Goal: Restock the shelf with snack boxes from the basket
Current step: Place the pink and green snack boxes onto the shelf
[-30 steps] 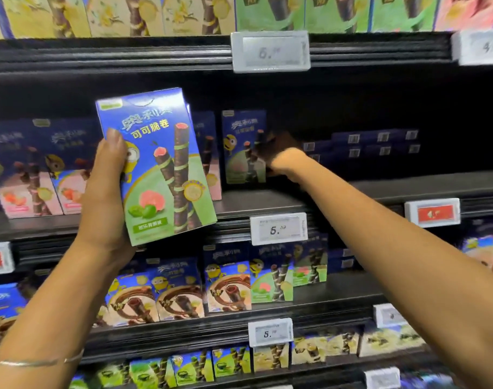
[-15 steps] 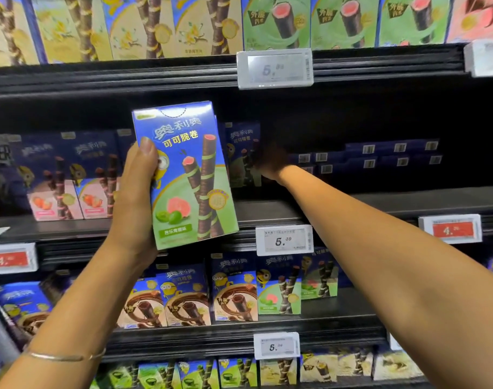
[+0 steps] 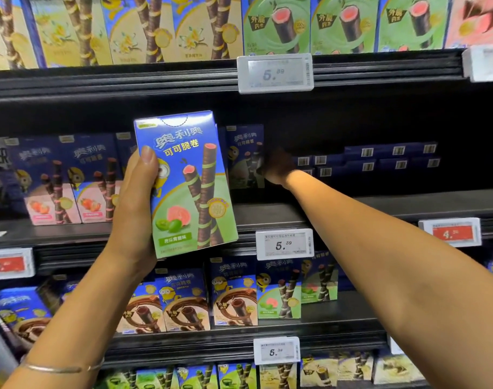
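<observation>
My left hand (image 3: pixel 133 209) grips a blue and green snack box (image 3: pixel 189 186) by its left edge and holds it upright in front of the middle shelf (image 3: pixel 352 203). My right hand (image 3: pixel 277 167) reaches deep into that shelf, in shadow. Its fingers lie over the right edge of an upright green snack box (image 3: pixel 244 155) that stands there. To the right of that hand, flat dark blue boxes (image 3: pixel 380 158) are stacked at the back. No basket is in view.
Pink snack boxes (image 3: pixel 71 181) stand on the left of the middle shelf. Yellow and green boxes (image 3: pixel 267 23) fill the shelf above. Brown and green boxes (image 3: pixel 234 293) line the shelf below. Price tags (image 3: pixel 284 245) hang on the shelf edges.
My left hand has carried its box to the right, nearer to the right hand. My right hand has stayed on the shelved box. The view has tilted up a little.
</observation>
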{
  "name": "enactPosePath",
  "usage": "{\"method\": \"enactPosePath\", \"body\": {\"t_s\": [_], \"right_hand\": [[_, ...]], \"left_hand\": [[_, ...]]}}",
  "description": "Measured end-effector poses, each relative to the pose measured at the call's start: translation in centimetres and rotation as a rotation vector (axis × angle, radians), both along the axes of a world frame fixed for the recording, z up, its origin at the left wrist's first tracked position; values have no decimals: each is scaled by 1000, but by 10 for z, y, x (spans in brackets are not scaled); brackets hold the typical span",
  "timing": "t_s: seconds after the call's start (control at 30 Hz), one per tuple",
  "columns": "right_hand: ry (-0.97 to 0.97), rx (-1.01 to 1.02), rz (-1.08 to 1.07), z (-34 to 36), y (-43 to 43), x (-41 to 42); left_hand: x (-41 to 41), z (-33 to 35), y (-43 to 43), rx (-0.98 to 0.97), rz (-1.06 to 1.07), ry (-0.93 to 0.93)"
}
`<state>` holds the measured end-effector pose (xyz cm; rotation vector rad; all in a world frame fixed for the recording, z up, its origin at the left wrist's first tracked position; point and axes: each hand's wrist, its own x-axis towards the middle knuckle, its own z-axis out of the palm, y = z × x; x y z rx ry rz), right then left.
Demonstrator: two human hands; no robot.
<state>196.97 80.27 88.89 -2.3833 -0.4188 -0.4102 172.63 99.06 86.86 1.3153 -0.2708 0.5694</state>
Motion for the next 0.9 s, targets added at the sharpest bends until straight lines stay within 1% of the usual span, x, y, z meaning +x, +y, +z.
{"method": "enactPosePath", "body": {"t_s": [0.1,0.23,0.33,0.43,0.53,0.7,0.83,0.9], "right_hand": [[41,-5,34,4,-9,-1],[104,153,144,1,-19,-2],[112,153,149,1,-20,-1],[123,113,163,0,-16,1],[119,13,129,1,-9,3],[1,-126,65,1,8,13],[-32,-180,23,0,20,23],[-24,-163,21,-1,21,27]], "left_hand": [[1,-2,3,-9,7,7],[2,-2,5,-27,14,13],[2,-1,3,-47,14,30],[3,-1,2,-54,14,35],[4,-1,4,-58,17,43],[4,1,6,-31,17,50],[4,3,6,-14,17,44],[5,2,7,-21,22,41]]}}
